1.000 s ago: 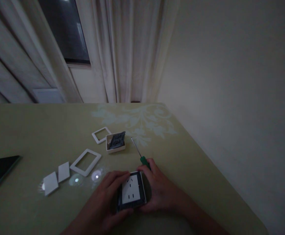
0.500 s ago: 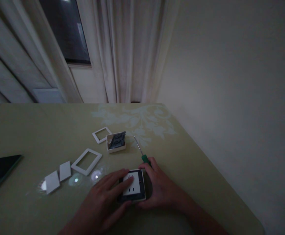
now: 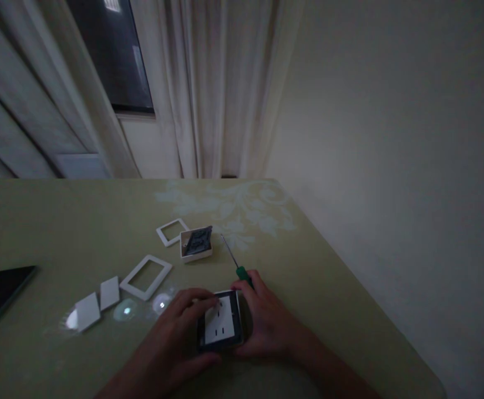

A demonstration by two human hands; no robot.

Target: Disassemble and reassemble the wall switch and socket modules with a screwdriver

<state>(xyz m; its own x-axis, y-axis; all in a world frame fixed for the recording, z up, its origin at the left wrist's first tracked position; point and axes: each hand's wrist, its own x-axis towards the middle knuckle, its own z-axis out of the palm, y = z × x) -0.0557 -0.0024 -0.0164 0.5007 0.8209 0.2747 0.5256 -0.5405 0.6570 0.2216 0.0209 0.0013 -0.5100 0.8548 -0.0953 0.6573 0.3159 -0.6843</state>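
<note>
A wall socket with a white slotted face and dark surround sits in a pale box on the table between my hands. My left hand grips it from the left, fingertips on the upper face and thumb by the lower edge. In my right hand is a screwdriver, its green handle partly hidden and its metal shaft pointing away from me. That hand's thumb and fingers also bracket the right side of the socket box.
Beyond my hands, a second box holds a tilted dark insert, beside a small white frame. Leftward lie a larger white frame, two white plates and a dark flat object. A wall borders the table's right side.
My left fingers have drawn back to the upper left of the socket's face, uncovering more of it. The socket and the screwdriver have shifted slightly left.
</note>
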